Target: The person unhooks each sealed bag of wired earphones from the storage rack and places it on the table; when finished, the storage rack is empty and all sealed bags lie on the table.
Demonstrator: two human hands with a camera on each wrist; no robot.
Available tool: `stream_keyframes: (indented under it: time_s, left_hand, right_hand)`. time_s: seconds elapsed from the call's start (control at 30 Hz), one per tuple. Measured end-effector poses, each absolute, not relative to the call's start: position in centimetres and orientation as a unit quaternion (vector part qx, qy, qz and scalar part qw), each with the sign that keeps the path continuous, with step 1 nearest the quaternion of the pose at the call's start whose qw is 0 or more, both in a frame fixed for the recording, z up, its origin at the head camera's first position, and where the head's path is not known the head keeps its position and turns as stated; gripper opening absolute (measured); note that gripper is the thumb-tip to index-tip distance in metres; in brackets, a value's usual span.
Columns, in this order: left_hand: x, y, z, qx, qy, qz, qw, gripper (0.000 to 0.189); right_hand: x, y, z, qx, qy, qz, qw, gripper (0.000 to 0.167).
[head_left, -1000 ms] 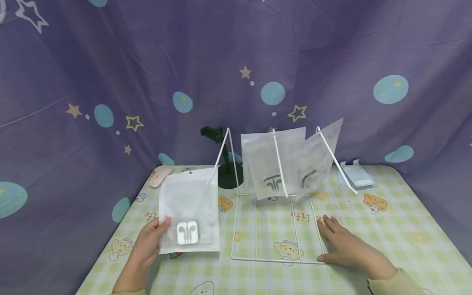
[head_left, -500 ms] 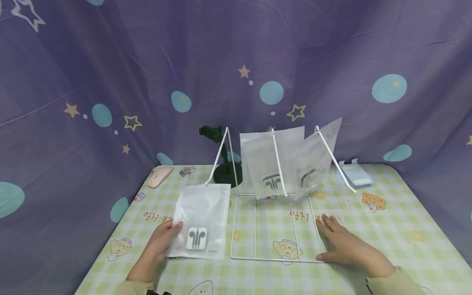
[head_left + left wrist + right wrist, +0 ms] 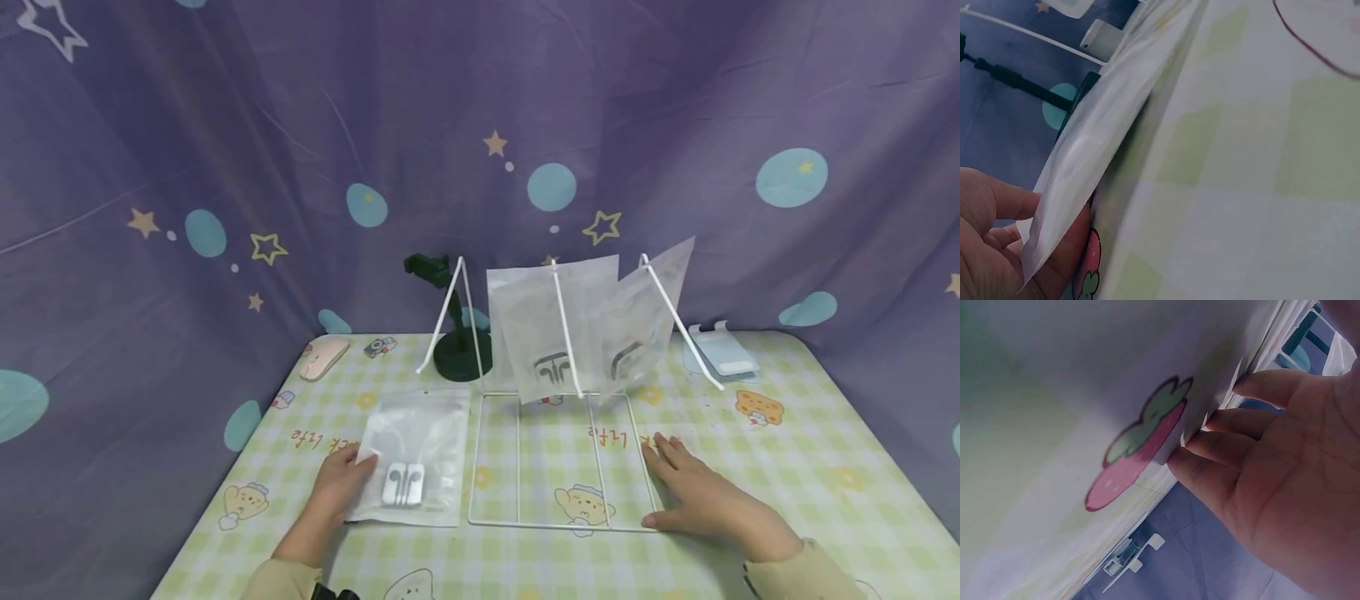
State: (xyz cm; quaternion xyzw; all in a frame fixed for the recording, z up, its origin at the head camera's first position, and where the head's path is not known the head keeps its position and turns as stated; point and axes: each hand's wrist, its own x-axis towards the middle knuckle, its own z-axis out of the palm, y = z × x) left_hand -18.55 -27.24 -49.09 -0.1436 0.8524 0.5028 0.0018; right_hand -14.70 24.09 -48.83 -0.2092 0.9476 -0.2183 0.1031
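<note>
Fingers and thumb of left hand [image 3: 339, 485] pinch left edge of translucent earphone bag [image 3: 420, 437], low over checkered tablecloth [image 3: 795, 508] just left of white wire rack [image 3: 555, 526]; right hand [image 3: 696, 498] rests, fingers straight and slightly apart, at rack's right side.

Left grip [image 3: 337, 483] partly hidden by the pouch [image 3: 416, 437], right sleeve [image 3: 802, 575] cropped by head view's edge

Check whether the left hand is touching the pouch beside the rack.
Touching. The left wrist view shows it: the left hand pinches the edge of the pouch, thumb on one side, fingers on the other.
</note>
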Motion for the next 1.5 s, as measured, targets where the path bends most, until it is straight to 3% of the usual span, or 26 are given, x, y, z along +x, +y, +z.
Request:
stream_keyframes:
  time_s: [0.57, 0.93, 1.3, 1.5]
  left_hand:
    - [-18.6, -25.6, -46.8, -0.168, 0.929, 0.326, -0.05, 0.042]
    - [-19.3, -22.1, -44.9, -0.028, 0.918, 0.376, -0.122, 0.028]
    - [-20.9, -15.9, -43.1, 0.107, 0.867, 0.467, -0.136, 0.026]
    - [-21.9, -13.0, -42.7, 0.161, 0.855, 0.479, -0.119, 0.028]
  right_hand:
    - [-14.7, 24.0, -48.6, -0.207, 0.947, -0.221, 0.109, 0.105]
    - [-14.7, 24.1, -48.7, -0.211, 0.945, -0.223, 0.109, 0.106]
    - [-14.6, 24.0, -48.5, -0.209, 0.946, -0.222, 0.111, 0.105]
    - [-14.6, 23.9, -48.4, -0.211, 0.945, -0.225, 0.11, 0.104]
